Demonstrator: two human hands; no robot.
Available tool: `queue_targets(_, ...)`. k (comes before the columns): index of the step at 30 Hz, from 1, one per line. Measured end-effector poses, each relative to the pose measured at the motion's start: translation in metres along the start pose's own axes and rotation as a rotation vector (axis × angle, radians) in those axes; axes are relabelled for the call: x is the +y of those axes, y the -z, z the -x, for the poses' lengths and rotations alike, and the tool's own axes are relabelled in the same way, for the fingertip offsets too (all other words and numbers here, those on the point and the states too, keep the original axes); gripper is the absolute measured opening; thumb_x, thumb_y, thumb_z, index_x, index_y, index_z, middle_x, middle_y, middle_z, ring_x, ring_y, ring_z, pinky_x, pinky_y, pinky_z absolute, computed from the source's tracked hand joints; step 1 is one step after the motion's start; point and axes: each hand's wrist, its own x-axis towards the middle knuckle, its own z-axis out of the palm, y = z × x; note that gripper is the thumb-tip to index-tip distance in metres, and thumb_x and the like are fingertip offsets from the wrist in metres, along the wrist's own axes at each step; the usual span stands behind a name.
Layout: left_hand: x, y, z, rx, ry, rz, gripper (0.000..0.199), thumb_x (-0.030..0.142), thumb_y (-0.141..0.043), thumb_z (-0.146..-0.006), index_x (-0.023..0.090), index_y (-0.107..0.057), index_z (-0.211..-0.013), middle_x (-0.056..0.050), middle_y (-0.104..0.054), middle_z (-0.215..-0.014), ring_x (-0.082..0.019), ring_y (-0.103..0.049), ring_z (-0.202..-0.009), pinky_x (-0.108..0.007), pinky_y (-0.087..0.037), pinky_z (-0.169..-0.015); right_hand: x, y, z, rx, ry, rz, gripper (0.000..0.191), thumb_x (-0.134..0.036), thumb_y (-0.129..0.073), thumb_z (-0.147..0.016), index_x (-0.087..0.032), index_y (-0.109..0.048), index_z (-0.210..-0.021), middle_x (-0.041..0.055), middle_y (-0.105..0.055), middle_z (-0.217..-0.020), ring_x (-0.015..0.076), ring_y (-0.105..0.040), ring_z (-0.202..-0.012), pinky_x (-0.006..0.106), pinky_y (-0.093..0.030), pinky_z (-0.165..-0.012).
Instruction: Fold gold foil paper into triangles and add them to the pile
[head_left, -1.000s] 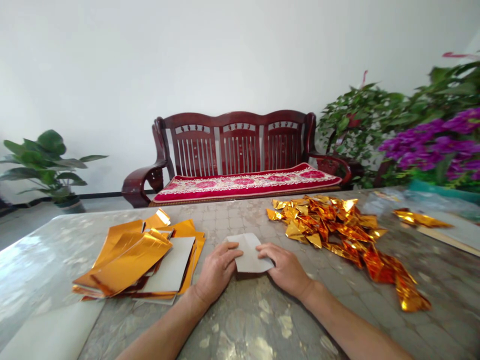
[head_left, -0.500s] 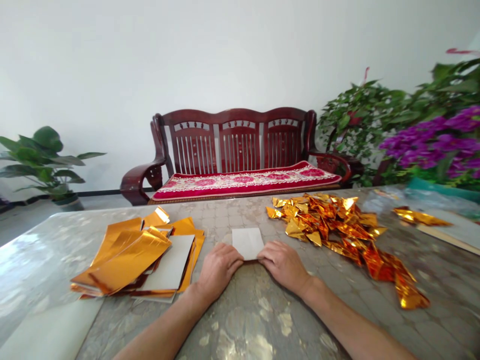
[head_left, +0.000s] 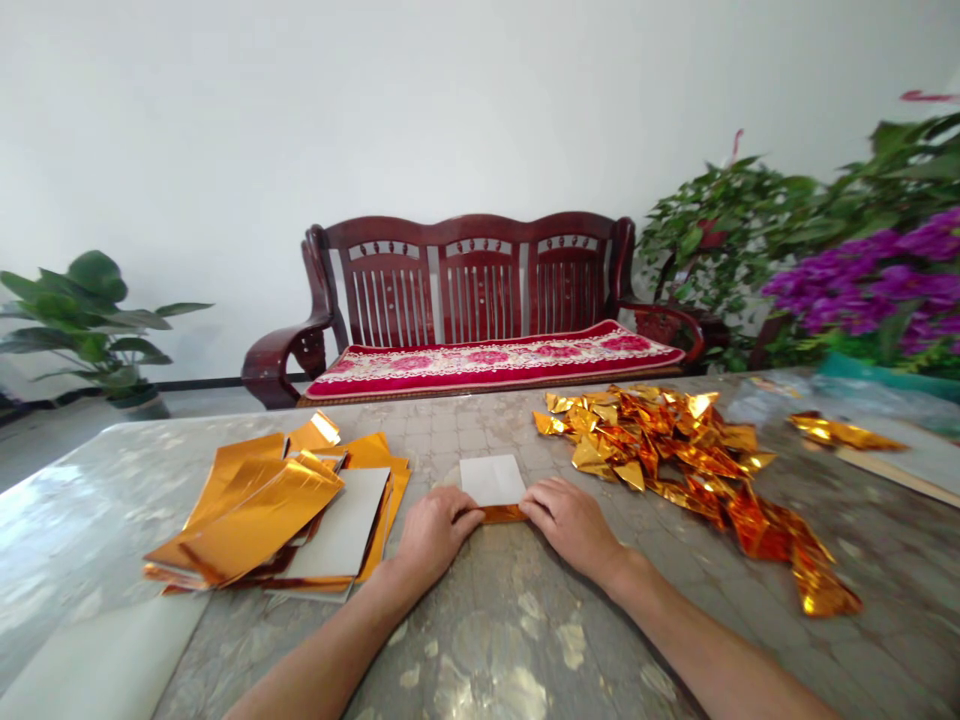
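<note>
A sheet of foil paper (head_left: 491, 480) lies white side up on the table in front of me. Its near edge is turned up into a narrow gold strip. My left hand (head_left: 439, 525) pinches the left end of that strip between thumb and fingers. At the right end, my right hand (head_left: 566, 520) pinches it the same way. To the left lies a loose stack of gold foil sheets (head_left: 259, 520), some with the white back showing. On the right spreads a heap of folded gold foil pieces (head_left: 667, 440).
The patterned table (head_left: 480, 620) has a pale sheet (head_left: 105, 650) at its front left. Clear plastic (head_left: 772, 395) and another folded foil piece (head_left: 847, 432) sit at the far right, by purple flowers (head_left: 877, 275). A wooden bench (head_left: 480, 280) stands behind the table.
The sheet's near edge has been folded up, so a gold strip now shows between my hands. Both hands stay in nearly the same place.
</note>
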Motion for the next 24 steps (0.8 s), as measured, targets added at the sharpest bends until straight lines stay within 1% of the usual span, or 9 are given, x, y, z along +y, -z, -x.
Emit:
queue_targets(4,0.0010,0.0002,-0.0009,0.000,0.012,0.019,0.030,0.033,-0.051,-0.094,0.020,-0.069,-0.074,-0.002,-0.070,-0.079,-0.018,-0.063,-0.080,-0.027,-0.043,-0.073,0.0000,-0.0021,-0.0017,-0.004,-0.016,0.021,0.021,-0.029,-0.055,-0.096,-0.023,-0.067,-0.079,0.0010,-0.069,-0.082,0.0179,-0.061,-0.083,0.029,-0.040,-0.072)
queue_targets(6,0.0015,0.0002,-0.0012,0.004,0.014,0.018,0.032,0.034,-0.051,-0.094,0.020,-0.068,-0.072,-0.002,-0.069,-0.077,-0.018,-0.062,-0.079,-0.026,-0.042,-0.072,-0.0006,-0.0024,-0.0021,-0.009,-0.022,0.029,0.019,-0.028,-0.057,-0.094,-0.023,-0.067,-0.079,0.0008,-0.069,-0.082,0.0181,-0.061,-0.084,0.029,-0.040,-0.072)
queue_targets(11,0.0017,-0.0001,-0.0019,0.018,0.060,0.004,0.025,0.033,-0.057,-0.089,0.019,-0.065,-0.069,0.000,-0.067,-0.075,-0.016,-0.061,-0.076,-0.026,-0.040,-0.070,-0.0023,-0.0024,-0.0025,-0.020,-0.038,0.050,0.015,-0.027,-0.061,-0.092,-0.023,-0.067,-0.078,0.0007,-0.069,-0.082,0.0185,-0.060,-0.084,0.029,-0.039,-0.072)
queue_targets(17,0.0041,0.0012,-0.0011,0.023,0.063,-0.053,0.024,0.032,-0.056,-0.088,0.019,-0.063,-0.070,-0.001,-0.065,-0.075,-0.017,-0.059,-0.076,-0.027,-0.038,-0.068,-0.0031,-0.0027,-0.0030,-0.032,-0.024,0.081,0.015,-0.027,-0.061,-0.092,-0.022,-0.067,-0.079,0.0015,-0.068,-0.082,0.0189,-0.060,-0.084,0.029,-0.038,-0.072)
queue_targets(24,0.0080,0.0030,-0.0010,0.008,0.064,-0.102,0.020,0.027,-0.057,-0.085,0.018,-0.061,-0.069,-0.002,-0.064,-0.074,-0.018,-0.057,-0.076,-0.027,-0.037,-0.068,-0.0040,-0.0031,-0.0030,-0.035,-0.006,0.116,0.016,-0.029,-0.060,-0.094,-0.022,-0.067,-0.081,0.0019,-0.069,-0.084,0.0194,-0.060,-0.085,0.030,-0.038,-0.073)
